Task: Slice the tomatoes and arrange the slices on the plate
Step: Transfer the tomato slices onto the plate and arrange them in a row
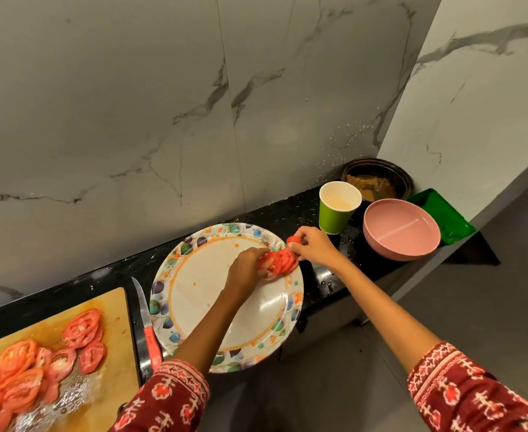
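A large floral-rimmed plate (213,294) lies on the black counter. At its far right rim sit a few overlapping tomato slices (283,260). My left hand (245,269) reaches across the plate and holds these slices at their left side. My right hand (314,246) is just beyond the plate's right edge and pinches a small red tomato piece (294,239) between fingers and thumb. Several more tomato slices (32,369) lie on the wooden cutting board (113,310) at the lower left. A red-handled knife (147,325) rests between board and plate.
A green paper cup (337,210), a pink bowl (401,232), a dark pot (378,179) and a green tray (443,213) stand at the counter's right end. A marble wall rises behind the black counter (287,213). The counter's front edge runs just below the plate.
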{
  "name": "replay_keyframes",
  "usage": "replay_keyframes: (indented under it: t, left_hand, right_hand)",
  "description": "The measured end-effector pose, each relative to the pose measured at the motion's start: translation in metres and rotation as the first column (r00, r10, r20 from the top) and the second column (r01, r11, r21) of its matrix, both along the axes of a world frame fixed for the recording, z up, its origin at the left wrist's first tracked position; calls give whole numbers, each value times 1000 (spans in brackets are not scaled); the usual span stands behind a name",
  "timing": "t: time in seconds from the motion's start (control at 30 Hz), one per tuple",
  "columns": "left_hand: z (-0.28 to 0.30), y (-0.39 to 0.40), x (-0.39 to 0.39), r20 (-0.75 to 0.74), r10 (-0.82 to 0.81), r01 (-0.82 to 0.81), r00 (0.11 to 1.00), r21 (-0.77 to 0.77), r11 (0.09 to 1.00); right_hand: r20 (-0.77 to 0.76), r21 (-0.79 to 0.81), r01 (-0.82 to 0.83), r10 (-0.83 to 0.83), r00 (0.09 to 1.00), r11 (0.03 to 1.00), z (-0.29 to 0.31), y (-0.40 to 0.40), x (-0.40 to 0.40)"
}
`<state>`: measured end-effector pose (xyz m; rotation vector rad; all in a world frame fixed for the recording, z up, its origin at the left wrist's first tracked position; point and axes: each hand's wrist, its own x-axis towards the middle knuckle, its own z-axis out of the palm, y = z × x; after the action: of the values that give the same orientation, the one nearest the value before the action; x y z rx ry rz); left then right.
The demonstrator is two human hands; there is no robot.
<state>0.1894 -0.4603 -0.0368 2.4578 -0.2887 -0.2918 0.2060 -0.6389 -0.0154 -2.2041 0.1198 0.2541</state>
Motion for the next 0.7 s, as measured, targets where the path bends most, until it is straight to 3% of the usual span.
replay_keyframes:
  t: [0.37,0.5,0.7]
  left_hand:
    - [-1,-6,-8,22,96,-94,995,-78,993]
    - [-1,2,-10,6,112,-112,994,-79,991]
    - [1,6,-10,-25,114,-116,993,-69,991]
  right_hand:
    - [-41,-19,-55,54,998,998,4,5,4]
    - [61,-64,-40,44,997,997,5,6,2]
    - [106,-47,-146,151,983,988,7,19,-7]
